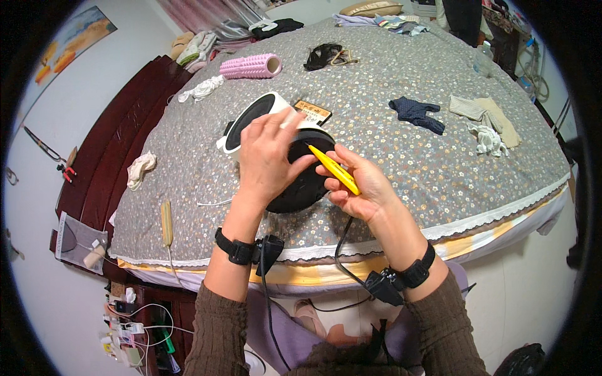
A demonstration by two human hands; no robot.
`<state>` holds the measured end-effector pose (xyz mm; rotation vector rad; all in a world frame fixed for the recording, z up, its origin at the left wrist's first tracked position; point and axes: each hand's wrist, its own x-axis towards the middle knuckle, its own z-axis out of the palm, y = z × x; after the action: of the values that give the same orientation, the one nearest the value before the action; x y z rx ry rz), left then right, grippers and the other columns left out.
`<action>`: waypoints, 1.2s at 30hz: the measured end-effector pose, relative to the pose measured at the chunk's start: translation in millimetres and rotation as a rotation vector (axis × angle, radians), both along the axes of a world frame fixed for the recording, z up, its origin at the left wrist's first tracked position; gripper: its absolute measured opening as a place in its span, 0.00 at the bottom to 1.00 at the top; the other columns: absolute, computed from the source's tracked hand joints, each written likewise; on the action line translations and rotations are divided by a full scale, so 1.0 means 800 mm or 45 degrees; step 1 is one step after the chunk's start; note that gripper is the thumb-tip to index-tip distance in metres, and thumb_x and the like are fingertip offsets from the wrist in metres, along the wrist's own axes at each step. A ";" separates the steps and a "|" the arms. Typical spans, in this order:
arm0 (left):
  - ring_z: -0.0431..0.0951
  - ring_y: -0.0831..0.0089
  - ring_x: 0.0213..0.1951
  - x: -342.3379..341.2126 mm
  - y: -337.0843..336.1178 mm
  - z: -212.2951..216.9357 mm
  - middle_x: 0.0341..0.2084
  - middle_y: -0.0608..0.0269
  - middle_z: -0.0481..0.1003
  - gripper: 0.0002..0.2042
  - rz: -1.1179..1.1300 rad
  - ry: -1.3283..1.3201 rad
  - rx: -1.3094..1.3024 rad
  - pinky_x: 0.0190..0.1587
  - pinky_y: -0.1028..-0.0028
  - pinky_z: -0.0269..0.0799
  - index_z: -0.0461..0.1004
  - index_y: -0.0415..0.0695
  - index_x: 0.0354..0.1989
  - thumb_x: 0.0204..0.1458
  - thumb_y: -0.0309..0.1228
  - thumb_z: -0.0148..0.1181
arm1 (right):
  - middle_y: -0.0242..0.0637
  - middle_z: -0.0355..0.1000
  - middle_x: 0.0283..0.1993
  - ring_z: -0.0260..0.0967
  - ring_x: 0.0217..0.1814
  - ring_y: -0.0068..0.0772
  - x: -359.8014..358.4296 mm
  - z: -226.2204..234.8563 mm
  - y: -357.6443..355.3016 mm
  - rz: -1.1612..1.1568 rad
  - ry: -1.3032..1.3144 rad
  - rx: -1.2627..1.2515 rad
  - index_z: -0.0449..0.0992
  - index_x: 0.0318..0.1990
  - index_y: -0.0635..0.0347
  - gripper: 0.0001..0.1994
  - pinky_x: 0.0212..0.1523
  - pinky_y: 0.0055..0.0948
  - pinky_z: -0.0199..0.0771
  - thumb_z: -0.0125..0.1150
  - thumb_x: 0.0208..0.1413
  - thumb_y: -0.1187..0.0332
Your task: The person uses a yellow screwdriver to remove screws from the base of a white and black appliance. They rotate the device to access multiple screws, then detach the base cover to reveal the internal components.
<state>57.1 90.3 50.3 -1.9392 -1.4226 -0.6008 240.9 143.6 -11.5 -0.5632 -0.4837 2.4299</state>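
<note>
Right hand (357, 182) is pinching a yellow screwdriver (333, 169) with its tip on the round black gadget (301, 185) near the front edge of the bed (401, 156), while the left hand (266, 156) lies over that gadget with fingers loosely curled, gripping its top. Just behind it sits a white-rimmed black oval piece (251, 119) and a small flat orange-and-black rectangular packet (313, 111). Further back there's a dark blue sock (417, 114), some beige socks (486, 113) and 1 pink ridged roller (251, 66).
</note>
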 end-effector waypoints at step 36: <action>0.76 0.52 0.43 -0.033 0.003 -0.010 0.37 0.52 0.78 0.32 0.140 -0.290 -0.280 0.49 0.58 0.72 0.79 0.38 0.51 0.39 0.44 0.80 | 0.26 0.65 0.23 0.56 0.16 0.22 0.009 0.004 -0.042 -0.380 -0.316 0.787 0.73 0.64 0.58 0.18 0.20 0.25 0.58 0.51 0.73 0.61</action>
<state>30.6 92.3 42.3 -1.9922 -1.7908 -0.6530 248.3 110.2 -8.5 -0.6074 -1.1144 1.8022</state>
